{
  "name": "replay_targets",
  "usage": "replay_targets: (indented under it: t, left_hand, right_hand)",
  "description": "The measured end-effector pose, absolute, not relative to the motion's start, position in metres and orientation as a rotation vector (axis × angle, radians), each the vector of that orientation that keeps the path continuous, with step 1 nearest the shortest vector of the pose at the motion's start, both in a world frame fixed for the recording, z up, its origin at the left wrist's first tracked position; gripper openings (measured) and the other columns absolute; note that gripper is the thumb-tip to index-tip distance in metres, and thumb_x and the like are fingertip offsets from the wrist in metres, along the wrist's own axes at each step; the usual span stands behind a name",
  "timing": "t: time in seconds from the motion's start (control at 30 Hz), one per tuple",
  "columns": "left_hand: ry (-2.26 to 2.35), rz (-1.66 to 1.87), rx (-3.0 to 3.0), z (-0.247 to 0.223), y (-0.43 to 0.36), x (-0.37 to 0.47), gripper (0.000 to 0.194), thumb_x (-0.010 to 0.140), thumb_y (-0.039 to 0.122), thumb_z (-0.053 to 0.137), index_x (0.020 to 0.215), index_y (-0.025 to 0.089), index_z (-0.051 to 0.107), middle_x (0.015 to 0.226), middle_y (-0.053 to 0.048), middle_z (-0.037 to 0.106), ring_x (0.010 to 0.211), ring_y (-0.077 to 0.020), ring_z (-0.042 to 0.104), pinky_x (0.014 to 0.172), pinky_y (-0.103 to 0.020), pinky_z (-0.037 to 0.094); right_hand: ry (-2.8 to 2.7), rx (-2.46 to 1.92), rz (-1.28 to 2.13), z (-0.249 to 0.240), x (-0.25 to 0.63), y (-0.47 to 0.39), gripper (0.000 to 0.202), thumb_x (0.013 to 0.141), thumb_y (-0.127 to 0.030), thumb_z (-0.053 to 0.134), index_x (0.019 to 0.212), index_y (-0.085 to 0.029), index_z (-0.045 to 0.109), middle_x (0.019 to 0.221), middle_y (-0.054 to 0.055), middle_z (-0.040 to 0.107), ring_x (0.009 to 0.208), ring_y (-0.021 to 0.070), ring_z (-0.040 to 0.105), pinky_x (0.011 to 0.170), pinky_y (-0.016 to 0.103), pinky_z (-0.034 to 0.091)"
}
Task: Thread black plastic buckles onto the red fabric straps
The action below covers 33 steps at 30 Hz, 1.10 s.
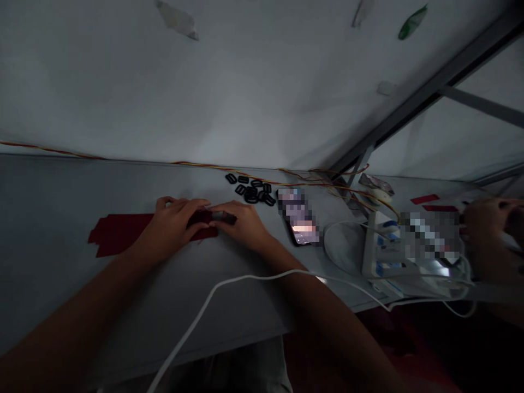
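Observation:
Dark red fabric strips [118, 233] lie on the grey table, their right end running under and between my hands. My left hand [176, 221] is closed, its thumb and fingers pinching the red fabric near the right end. Beside it, my right hand [239, 218] grips a small dark grey piece [223, 217] between thumb and fingers, against the fabric. The fingertips of both hands nearly meet. Exactly what the grey piece is cannot be made out. Several black plastic slide buckles [251, 194] lie in a loose pile just beyond my right hand.
A phone [301, 218] lies right of the buckles. Farther right are a round white object [344, 245], a white power strip [370, 245] and another person's hand [491, 224]. A white cable [245, 277] crosses above my right forearm. Thin wires [204, 164] run along the wall.

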<state>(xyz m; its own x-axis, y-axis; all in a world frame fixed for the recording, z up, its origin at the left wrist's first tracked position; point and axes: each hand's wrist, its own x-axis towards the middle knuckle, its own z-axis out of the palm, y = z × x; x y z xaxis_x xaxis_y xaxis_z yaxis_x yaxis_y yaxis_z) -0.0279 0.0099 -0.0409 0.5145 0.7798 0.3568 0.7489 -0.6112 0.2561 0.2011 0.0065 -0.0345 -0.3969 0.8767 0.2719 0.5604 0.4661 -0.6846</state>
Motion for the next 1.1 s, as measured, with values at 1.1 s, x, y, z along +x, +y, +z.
replay_targets:
  t: [1.1]
  left_hand:
    - [1.386, 0.582, 2.662, -0.0436, 0.0103, -0.0282, 0.042, 0.098, 0.033, 0.067, 0.139, 0.027, 0.058, 0.139, -0.011, 0.071, 0.123, -0.0336, 0.069, 0.112, -0.053, 0.036]
  right_hand:
    - [-2.092, -1.125, 0.73, -0.0351, 0.2036, 0.0084, 0.03, 0.089, -0.02, 0.08, 0.119, -0.025, 0.079, 0.117, 0.005, 0.081, 0.097, 0.0181, 0.074, 0.096, 0.033, 0.055]
